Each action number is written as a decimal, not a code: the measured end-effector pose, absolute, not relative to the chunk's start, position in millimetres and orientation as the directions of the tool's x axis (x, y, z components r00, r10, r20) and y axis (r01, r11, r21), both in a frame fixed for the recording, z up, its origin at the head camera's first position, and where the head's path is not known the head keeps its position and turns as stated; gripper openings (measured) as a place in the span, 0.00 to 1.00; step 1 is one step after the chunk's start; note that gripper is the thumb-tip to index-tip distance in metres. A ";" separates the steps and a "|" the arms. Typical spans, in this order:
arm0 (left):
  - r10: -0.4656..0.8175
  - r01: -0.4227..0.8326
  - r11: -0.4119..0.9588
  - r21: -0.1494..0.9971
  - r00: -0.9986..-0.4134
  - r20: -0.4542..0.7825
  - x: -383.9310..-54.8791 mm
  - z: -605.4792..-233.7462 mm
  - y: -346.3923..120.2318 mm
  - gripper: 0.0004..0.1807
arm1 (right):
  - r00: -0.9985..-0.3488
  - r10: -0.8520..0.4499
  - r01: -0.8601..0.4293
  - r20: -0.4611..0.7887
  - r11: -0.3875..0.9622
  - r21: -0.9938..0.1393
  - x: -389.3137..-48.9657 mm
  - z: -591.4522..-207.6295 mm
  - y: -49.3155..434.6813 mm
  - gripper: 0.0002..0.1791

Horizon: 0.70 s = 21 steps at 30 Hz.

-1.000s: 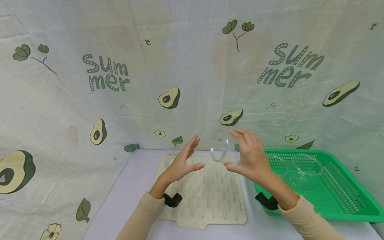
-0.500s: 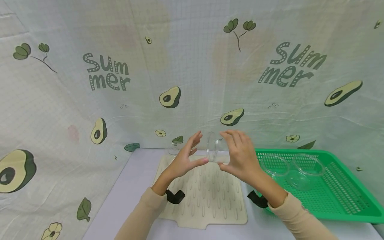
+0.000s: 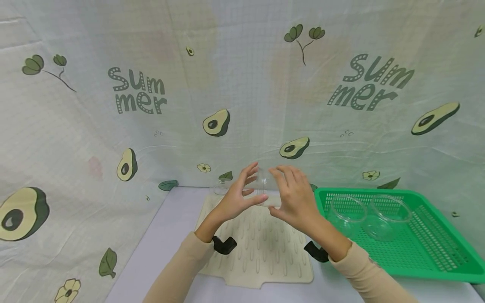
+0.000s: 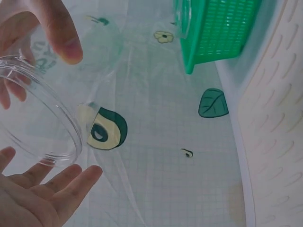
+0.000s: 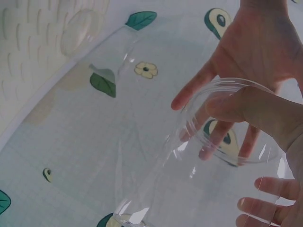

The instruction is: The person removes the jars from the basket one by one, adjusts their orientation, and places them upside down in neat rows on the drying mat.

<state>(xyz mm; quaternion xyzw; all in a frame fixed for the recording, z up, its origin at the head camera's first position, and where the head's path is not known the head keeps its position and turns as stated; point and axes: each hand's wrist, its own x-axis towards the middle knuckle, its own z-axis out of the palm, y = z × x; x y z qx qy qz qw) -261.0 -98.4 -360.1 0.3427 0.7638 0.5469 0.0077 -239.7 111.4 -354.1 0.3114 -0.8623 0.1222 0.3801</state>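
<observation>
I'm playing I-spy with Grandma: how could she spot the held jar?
Find the green basket, then the pale mat left of it. Above that, the clear jar is between the left hand and right hand. Unlike the basket's two clear containers, it's held sideways.

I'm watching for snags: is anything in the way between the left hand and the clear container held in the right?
Nothing visible stands between them. The left hand is right at one end of the clear container, perhaps touching it; the right hand holds it from the other side.

Table (image 3: 163,235) bearing mat (image 3: 265,248), green basket (image 3: 420,275)
</observation>
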 end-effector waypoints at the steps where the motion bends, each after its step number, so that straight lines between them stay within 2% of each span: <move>1: 0.527 0.514 0.170 0.841 -0.769 0.362 -263.6 -363.1 -97.7 0.50 | -0.518 -0.445 -0.628 0.730 0.778 0.028 -239.7 -354.3 110.9 0.55; 14: 0.454 0.508 0.216 0.834 -0.808 0.375 -269.7 -374.2 -92.4 0.48 | -0.520 -0.459 -0.616 0.720 0.785 0.056 -239.0 -357.0 105.7 0.56; 21: 0.463 0.515 0.203 0.833 -0.800 0.382 -270.7 -374.9 -93.2 0.43 | -0.509 -0.460 -0.614 0.728 0.787 0.068 -237.7 -357.3 104.5 0.54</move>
